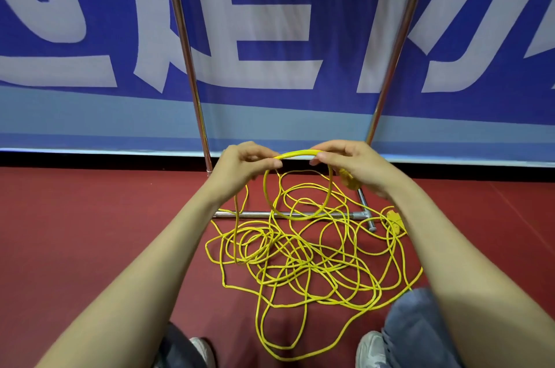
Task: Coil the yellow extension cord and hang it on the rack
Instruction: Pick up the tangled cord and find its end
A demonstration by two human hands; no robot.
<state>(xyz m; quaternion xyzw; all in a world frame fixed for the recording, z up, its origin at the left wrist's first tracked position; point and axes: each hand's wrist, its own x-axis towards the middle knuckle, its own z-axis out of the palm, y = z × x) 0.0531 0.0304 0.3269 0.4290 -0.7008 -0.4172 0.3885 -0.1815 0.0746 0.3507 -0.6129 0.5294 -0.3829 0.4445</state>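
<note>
The yellow extension cord lies in a loose tangle on the red floor in front of me. One round loop of it hangs in the air between my hands. My left hand pinches the loop's top at its left side, and a strand drops from that hand to the pile. My right hand pinches the top at the right and also holds a yellow plug end under the palm. Another yellow plug lies on the floor at the right. The chrome rack stands just behind the loop.
The rack's base bar lies on the floor under part of the cord, with a T-joint at the right. A blue and white banner covers the wall behind. My knees in jeans and my white shoes are at the bottom.
</note>
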